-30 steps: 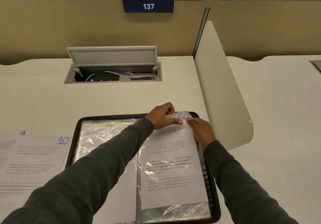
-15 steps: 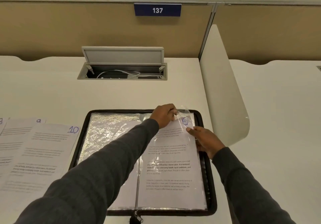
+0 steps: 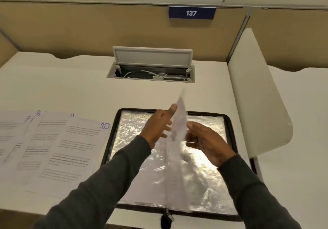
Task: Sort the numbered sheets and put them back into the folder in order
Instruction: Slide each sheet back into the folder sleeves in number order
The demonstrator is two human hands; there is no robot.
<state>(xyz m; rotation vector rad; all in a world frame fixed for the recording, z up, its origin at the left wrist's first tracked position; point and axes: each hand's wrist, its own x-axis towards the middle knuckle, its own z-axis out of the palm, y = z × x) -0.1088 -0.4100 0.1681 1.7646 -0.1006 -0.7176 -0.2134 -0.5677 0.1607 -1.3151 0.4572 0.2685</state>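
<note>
The plastic sleeve point(image 3: 179, 122) holding the sheet marked 6 lay flat on the right half of the open folder point(image 3: 204, 113) half a second ago, with both hands working at its top corner. Now it stands on edge over the spine, seen almost edge-on and blurred by motion. The left hand point(image 3: 158, 127) has let go of its pinch. Its fingers are fairly straight, with one fingertip up against the left face of the sleeve near the top. The right hand point(image 3: 209, 141) is loosely spread on the other side, palm towards the sleeve. The blur hides whether it touches the plastic. The sleeve seems to be mid-turn from right to left, so I judge that sheet 6 is seated and this page is finished. Crinkled, shiny sleeves lie flat on both halves of the folder, and the right one looks empty. The folder sits at the front edge of the desk point(image 3: 62, 86), right of centre. The remaining sheets lie fanned along the left part of the desk, well clear of the hands: 7 and 8 point(image 3: 17, 124) farthest left, then 9 point(image 3: 51, 127), with 10 point(image 3: 74, 148) on top, just beside the folder's left edge. Sheet 7 is probably next, and it sits under the others.
</note>
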